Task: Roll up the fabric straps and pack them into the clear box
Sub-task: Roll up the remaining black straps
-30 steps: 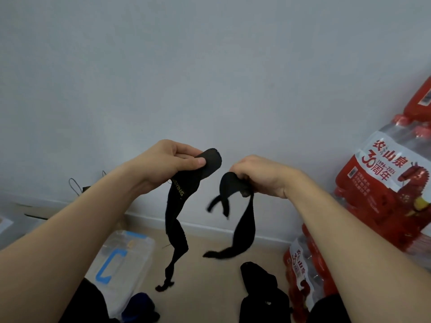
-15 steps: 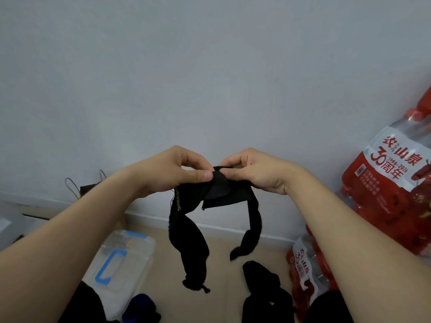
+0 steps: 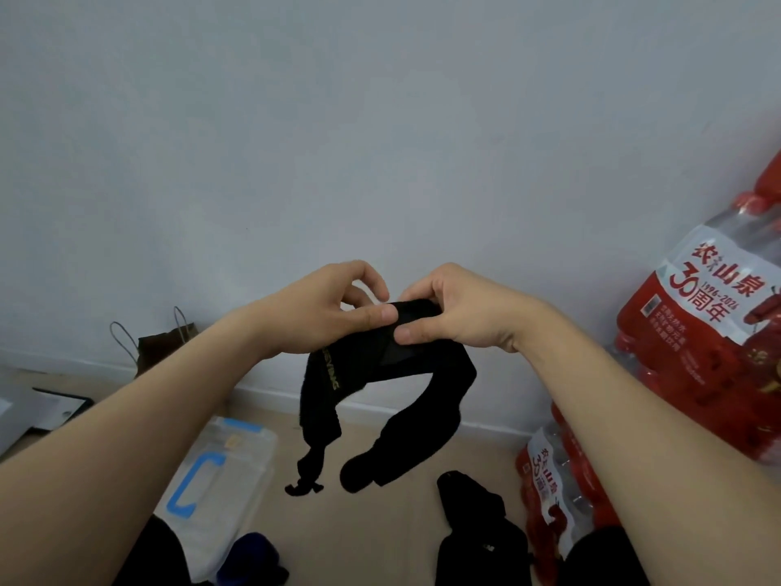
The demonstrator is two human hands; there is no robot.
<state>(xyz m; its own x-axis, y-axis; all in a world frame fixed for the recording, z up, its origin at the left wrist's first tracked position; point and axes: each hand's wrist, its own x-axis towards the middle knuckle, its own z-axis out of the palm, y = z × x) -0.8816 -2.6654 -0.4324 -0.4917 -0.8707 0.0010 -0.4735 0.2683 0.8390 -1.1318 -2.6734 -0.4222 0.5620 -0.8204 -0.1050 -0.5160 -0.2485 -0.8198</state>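
A black fabric strap with small yellow lettering hangs in the air in front of the wall. My left hand and my right hand pinch its top together, thumbs nearly touching. Two loose ends droop below, one thin and knotted at the left, one wider at the right. The clear box with blue lid clips lies on the floor at the lower left, its lid on. More black straps lie heaped on the floor at the lower right.
Shrink-wrapped packs of red-labelled water bottles are stacked at the right. A dark paper bag with wire handles leans on the wall at the left. A dark blue fabric bundle sits by the box. White flat items lie at far left.
My hands came together from apart and joined the two held ends of the strap. The hanging ends have drawn up shorter and the strap now loops below my thumbs.
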